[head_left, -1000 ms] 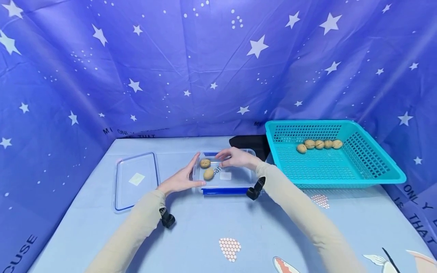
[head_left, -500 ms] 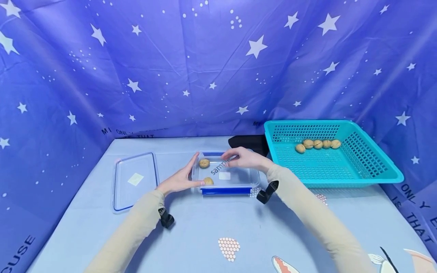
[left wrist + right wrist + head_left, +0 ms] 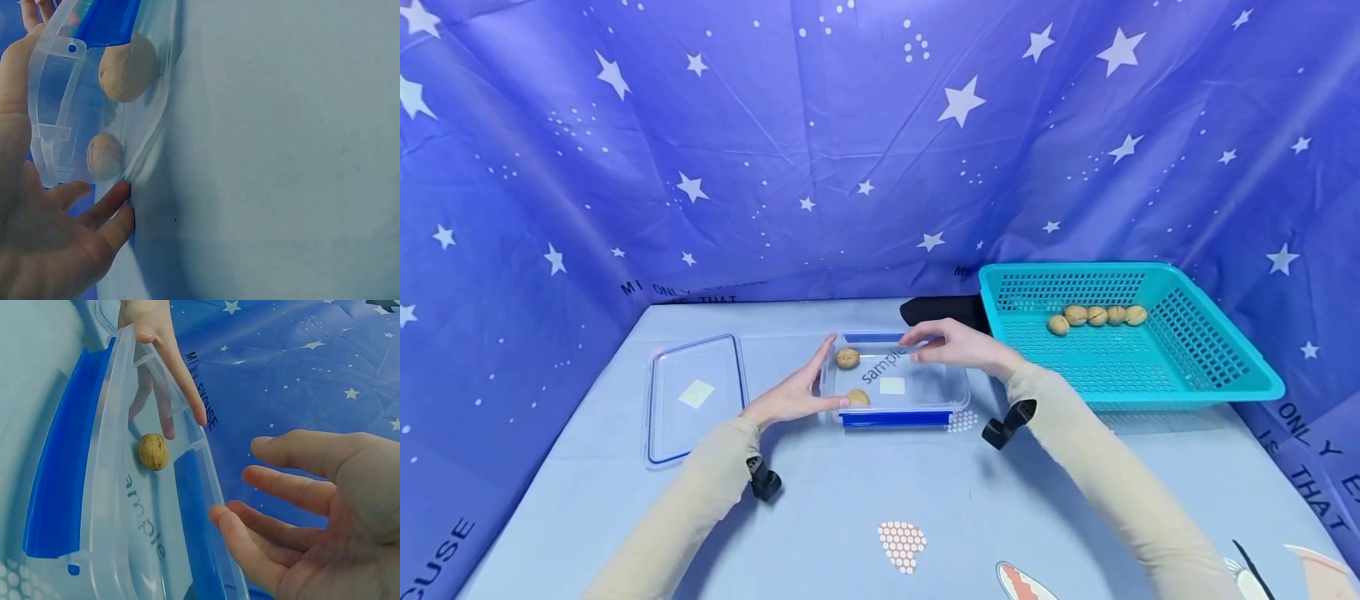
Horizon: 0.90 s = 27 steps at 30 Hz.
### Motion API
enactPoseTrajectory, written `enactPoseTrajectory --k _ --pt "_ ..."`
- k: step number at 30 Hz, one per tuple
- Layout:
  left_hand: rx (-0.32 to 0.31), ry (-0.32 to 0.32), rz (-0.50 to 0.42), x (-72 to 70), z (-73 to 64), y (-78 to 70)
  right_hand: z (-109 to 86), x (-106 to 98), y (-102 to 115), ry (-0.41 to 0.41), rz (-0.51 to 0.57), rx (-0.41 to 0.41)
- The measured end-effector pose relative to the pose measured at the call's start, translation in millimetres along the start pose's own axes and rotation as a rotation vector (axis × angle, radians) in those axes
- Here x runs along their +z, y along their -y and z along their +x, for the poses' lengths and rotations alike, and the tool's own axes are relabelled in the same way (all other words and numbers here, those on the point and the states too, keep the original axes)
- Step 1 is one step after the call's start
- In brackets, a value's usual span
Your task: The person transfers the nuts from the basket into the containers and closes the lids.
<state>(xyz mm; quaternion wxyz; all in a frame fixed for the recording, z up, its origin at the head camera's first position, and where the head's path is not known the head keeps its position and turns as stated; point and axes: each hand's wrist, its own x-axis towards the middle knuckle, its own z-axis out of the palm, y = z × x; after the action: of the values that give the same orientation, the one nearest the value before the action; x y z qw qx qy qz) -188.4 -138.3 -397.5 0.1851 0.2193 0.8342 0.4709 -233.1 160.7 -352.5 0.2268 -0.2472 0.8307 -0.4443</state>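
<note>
A clear plastic food container [image 3: 925, 392] with blue side clips and "sample" lettering showing through its bottom stands mid-table. Inside, toward its left end, lie two walnuts: one [image 3: 847, 358] at the far side and one [image 3: 858, 397] near the front wall. My left hand [image 3: 797, 393] holds the container's left end, thumb at the near corner and index finger along the far side. Above the container's far right part hovers my right hand [image 3: 958, 343]. Its fingers [image 3: 287, 487] are loosely bent, and nothing shows between them.
A clear lid with a blue seal [image 3: 668, 454] lies left of the container. At right stands a turquoise perforated basket [image 3: 1120, 396] with several walnuts [image 3: 1097, 316] along its back. A black object [image 3: 940, 312] extends from behind the basket. A starry blue curtain [image 3: 850, 167] backs the table.
My right hand has drawn back to the right, away from the walnuts. The nearer walnut has rolled toward the container's front wall. My left hand has kept its place.
</note>
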Motion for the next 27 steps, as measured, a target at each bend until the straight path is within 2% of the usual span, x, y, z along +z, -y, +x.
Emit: enactPoseTrajectory --k 9,17,23,27 --pt "-0.02 0.007 0.019 -0.7 0.7 -1.3 -12.0 -8.1 -1.9 -0.02 -0.021 -0.033" --pt "-0.025 -0.022 0.044 3.5 15.9 30.1 -23.0 -22.7 -2.4 -0.04 -0.028 -0.053" --pt "-0.035 -0.024 0.056 2.3 15.4 32.0 -31.8 -32.5 -1.8 -0.06 0.01 -0.022" --pt "-0.041 -0.02 0.077 1.7 14.8 31.1 -36.2 -40.1 -2.3 -0.084 0.056 -0.032"
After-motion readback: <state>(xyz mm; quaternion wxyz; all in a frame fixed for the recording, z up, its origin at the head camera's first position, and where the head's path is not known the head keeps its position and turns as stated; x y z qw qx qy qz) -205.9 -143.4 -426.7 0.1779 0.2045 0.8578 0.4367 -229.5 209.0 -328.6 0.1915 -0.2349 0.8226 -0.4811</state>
